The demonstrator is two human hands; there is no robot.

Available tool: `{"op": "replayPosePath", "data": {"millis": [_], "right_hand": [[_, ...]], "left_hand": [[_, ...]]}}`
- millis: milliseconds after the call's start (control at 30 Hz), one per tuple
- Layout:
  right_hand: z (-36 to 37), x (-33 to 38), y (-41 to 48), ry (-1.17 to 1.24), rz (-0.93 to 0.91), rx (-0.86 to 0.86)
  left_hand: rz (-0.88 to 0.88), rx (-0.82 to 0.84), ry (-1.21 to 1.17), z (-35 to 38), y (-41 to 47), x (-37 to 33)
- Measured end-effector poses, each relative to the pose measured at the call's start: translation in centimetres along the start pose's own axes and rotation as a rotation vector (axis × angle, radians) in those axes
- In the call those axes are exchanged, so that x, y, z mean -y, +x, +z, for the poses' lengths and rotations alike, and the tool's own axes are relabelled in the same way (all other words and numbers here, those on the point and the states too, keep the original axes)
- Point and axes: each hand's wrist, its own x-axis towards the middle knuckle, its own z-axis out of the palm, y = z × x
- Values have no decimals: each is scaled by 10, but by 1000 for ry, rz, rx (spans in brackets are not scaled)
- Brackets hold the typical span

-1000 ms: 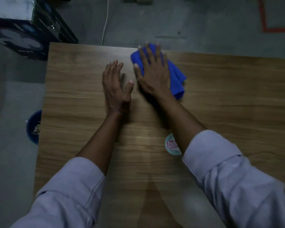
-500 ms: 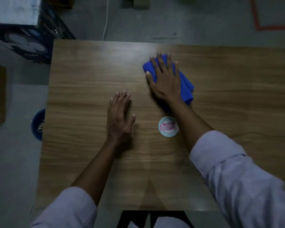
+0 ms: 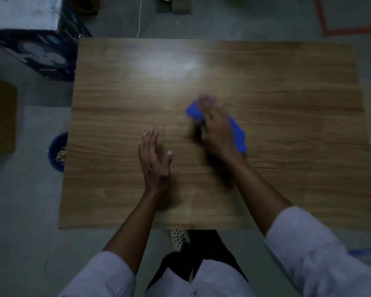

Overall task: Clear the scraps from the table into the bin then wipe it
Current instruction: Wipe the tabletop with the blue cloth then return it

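Note:
A blue cloth lies on the wooden table a little right of centre. My right hand presses flat on the cloth with fingers stretched out; it is blurred by motion. My left hand rests flat on the table to the left of it, fingers straight, thumb out, holding nothing. A blue bin stands on the floor beside the table's left edge, half hidden by the tabletop, with some scraps inside.
A dark printed box sits on the floor at the back left, and a brown box at the far left. A white cable runs along the floor behind the table. My shoe shows below the near edge.
My right hand has dragged the cloth from the far edge toward me and to the right. My left hand has slid back toward me. The round sticker seen earlier is no longer visible.

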Motion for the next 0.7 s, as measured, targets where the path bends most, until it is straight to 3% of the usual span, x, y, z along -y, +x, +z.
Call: {"op": "replayPosePath", "data": {"millis": [67, 100, 233, 400, 500, 600, 667, 700], "right_hand": [[2, -10, 32, -44, 228, 4], [9, -6, 38, -81, 254, 34], [46, 40, 19, -102, -25, 77], [59, 84, -72, 99, -275, 174], [31, 96, -127, 295, -212, 267], [2, 79, -129, 330, -151, 132], [-12, 65, -119, 224, -116, 54], [-13, 63, -117, 100, -69, 99]], "left_hand": [[-15, -18, 9, 0, -15, 5], [-14, -29, 11, -1, -21, 8], [12, -40, 7, -5, -43, 12], [-40, 11, 52, -22, -65, 15], [34, 66, 111, -37, -86, 9], [151, 49, 159, -39, -104, -5], [151, -15, 171, -35, -111, -10], [122, -44, 178, -34, -113, -9]]}}
